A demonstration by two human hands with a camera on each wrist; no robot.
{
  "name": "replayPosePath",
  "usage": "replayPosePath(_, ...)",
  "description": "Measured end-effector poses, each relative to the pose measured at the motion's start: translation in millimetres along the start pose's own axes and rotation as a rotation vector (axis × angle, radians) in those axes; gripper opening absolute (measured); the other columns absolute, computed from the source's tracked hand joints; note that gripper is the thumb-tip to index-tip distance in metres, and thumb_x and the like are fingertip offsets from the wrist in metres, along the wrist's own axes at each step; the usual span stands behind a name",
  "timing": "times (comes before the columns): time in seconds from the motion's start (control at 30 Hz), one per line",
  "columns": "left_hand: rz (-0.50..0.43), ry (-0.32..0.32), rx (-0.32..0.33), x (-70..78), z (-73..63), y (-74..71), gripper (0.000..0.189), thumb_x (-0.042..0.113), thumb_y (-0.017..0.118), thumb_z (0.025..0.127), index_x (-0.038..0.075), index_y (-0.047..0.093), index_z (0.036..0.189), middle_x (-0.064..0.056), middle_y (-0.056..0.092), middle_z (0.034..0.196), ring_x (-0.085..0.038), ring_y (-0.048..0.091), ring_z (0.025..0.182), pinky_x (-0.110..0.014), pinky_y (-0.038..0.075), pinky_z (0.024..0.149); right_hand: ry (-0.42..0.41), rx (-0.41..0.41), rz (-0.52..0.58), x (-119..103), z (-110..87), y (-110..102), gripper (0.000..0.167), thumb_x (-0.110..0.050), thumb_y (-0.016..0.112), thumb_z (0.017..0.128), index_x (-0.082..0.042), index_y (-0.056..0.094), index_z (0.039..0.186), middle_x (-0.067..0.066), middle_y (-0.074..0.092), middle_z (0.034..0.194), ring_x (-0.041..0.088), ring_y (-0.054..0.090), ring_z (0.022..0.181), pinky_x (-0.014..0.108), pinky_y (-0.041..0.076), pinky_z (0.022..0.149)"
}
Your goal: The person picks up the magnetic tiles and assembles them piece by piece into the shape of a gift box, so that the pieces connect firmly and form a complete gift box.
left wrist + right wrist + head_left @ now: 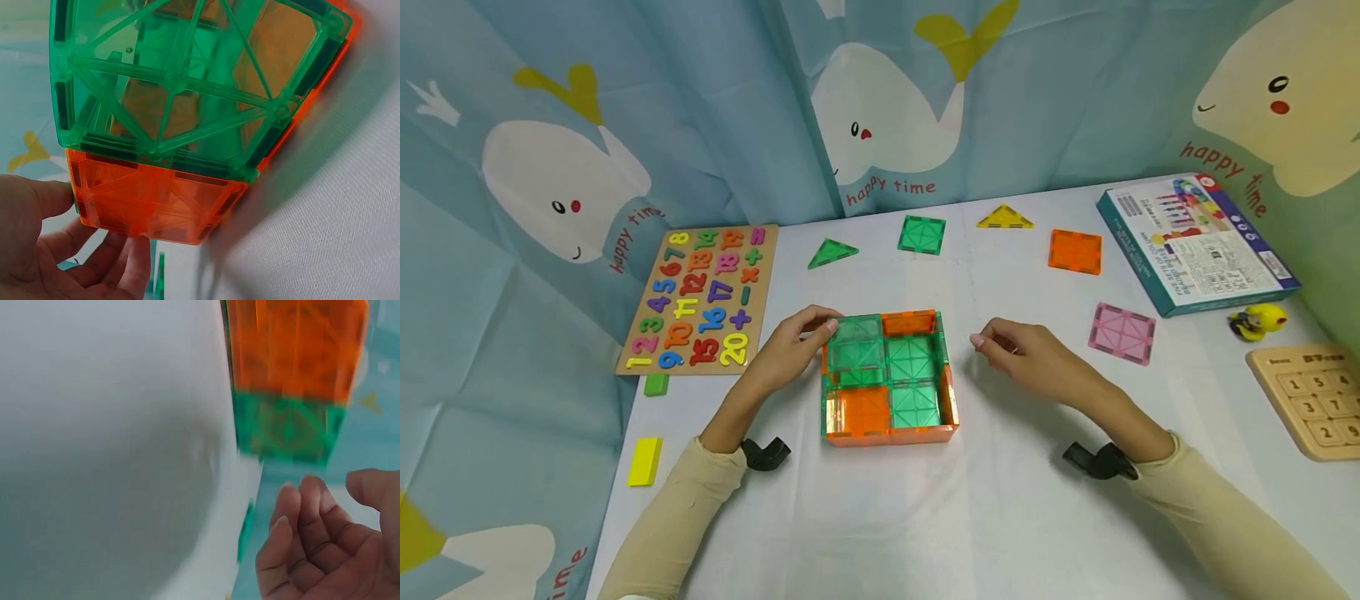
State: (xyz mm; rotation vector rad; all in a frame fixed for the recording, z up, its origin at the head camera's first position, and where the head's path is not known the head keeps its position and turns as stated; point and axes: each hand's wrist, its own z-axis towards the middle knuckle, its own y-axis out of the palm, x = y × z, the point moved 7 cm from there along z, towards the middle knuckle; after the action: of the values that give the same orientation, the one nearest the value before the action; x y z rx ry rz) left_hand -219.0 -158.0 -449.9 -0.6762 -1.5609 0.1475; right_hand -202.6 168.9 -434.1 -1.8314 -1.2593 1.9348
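Box of translucent green-and-orange square plastic tiles [917, 436] on woven white cloth [910, 525].
Left hand [793, 342] — pinching its far-left corner; right hand [1037, 358] — loosely curled, holding nothing, beside it.

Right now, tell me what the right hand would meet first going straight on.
The right hand would probably meet the tile box first, at the green tile toward the far end of its right wall, though depth is unclear and it might slip past the corner.

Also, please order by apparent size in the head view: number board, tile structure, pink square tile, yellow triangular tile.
Number board and tile structure: too alike to rank
Pink square tile
Yellow triangular tile
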Motion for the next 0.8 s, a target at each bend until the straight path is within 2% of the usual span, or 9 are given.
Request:
replayPosePath(0.13, 0.000, 0.004, -0.004, -0.2, -0.1, 0.0, 0.037, 0.033, 0.051, 0.113, 0.011, 0.062, 0.140, -0.013, 0.064, 0.140, -0.036, 0.055, 0.137, -0.059, 0.044, 0.115, 0.028, 0.079, -0.057, 21, -4.7, -30, 0.028, -0.032, 0.059, 0.110, -0.008, 0.072, 0.114, 0.011, 0.074, 0.106, 0.025, 0.066, 0.096, 0.028, 0.054, 0.079)
replayPosePath(0.23, 0.000, 0.007, -0.006, -0.7, 0.1, 0.1, 0.037, 0.034, 0.051, 0.113, 0.011, 0.062, 0.140, -0.013, 0.064, 0.141, -0.036, 0.055, 0.138, -0.059, 0.044, 0.115, 0.065, 0.138, -0.074, 46, -9.7, -51, 0.030, -0.032, 0.061, 0.109, -0.005, 0.071, 0.120, 0.017, 0.073, 0.117, 0.031, 0.067, 0.105, 0.019, 0.051, 0.082)
replayPosePath(0.27, -0.001, 0.007, -0.007, -0.8, 0.2, 0.1, 0.037, 0.034, 0.051, 0.113, 0.011, 0.061, 0.140, -0.013, 0.064, 0.141, -0.036, 0.055, 0.138, -0.060, 0.044, 0.115, 0.085, 0.154, -0.079, 55, -12.1, -57, 0.033, -0.033, 0.062, 0.109, -0.004, 0.070, 0.123, 0.019, 0.072, 0.121, 0.033, 0.066, 0.107, 0.020, 0.051, 0.082)
replayPosePath(0.33, -0.003, 0.008, -0.008, -0.9, 0.3, 0.2, 0.037, 0.034, 0.050, 0.113, 0.012, 0.062, 0.140, -0.012, 0.064, 0.141, -0.036, 0.055, 0.138, -0.060, 0.044, 0.114, 0.130, 0.176, -0.088, 74, -17.5, -69, 0.040, -0.034, 0.063, 0.108, -0.002, 0.066, 0.130, 0.024, 0.068, 0.129, 0.038, 0.063, 0.112, 0.028, 0.052, 0.086)
replayPosePath(0.4, -0.002, 0.008, -0.009, -0.8, 0.1, 0.1, 0.037, 0.034, 0.050, 0.113, 0.012, 0.062, 0.140, -0.012, 0.064, 0.141, -0.036, 0.055, 0.138, -0.060, 0.044, 0.115, 0.184, 0.178, -0.095, 91, -23.4, -78, 0.051, -0.039, 0.064, 0.107, 0.000, 0.060, 0.140, 0.028, 0.060, 0.139, 0.044, 0.057, 0.120, 0.045, 0.054, 0.096)
replayPosePath(0.47, -0.003, 0.011, -0.011, -1.0, 0.1, 0.3, 0.037, 0.034, 0.050, 0.113, 0.012, 0.062, 0.140, -0.012, 0.064, 0.141, -0.036, 0.055, 0.138, -0.061, 0.044, 0.115, 0.236, 0.163, -0.091, 106, -30.9, -86, 0.062, -0.042, 0.064, 0.106, 0.001, 0.052, 0.149, 0.032, 0.049, 0.148, 0.049, 0.048, 0.126, 0.066, 0.048, 0.101)
replayPosePath(0.53, -0.004, 0.012, -0.012, -1.5, 0.3, 0.5, 0.036, 0.034, 0.050, 0.113, 0.012, 0.062, 0.140, -0.012, 0.064, 0.141, -0.036, 0.055, 0.138, -0.061, 0.044, 0.115, 0.268, 0.146, -0.098, 119, -38.2, -92, 0.072, -0.044, 0.065, 0.105, 0.003, 0.044, 0.155, 0.036, 0.041, 0.153, 0.054, 0.042, 0.130, 0.076, 0.040, 0.105)
replayPosePath(0.7, -0.012, 0.011, -0.018, -2.5, 1.1, 0.6, 0.037, 0.035, 0.051, 0.113, 0.012, 0.062, 0.140, -0.012, 0.064, 0.141, -0.036, 0.054, 0.138, -0.061, 0.043, 0.115, 0.311, 0.102, -0.151, 143, -55.3, -97, 0.081, -0.032, 0.070, 0.103, 0.007, 0.029, 0.161, 0.043, 0.030, 0.153, 0.058, 0.036, 0.126, 0.079, 0.040, 0.102)
replayPosePath(0.8, -0.008, 0.011, -0.018, -2.5, 1.3, 0.4, 0.037, 0.034, 0.051, 0.113, 0.012, 0.062, 0.140, -0.012, 0.064, 0.141, -0.036, 0.054, 0.138, -0.061, 0.043, 0.115, 0.326, 0.079, -0.171, 152, -60.6, -98, 0.091, -0.028, 0.076, 0.099, 0.009, 0.021, 0.163, 0.045, 0.027, 0.152, 0.061, 0.031, 0.130, 0.080, 0.038, 0.104)
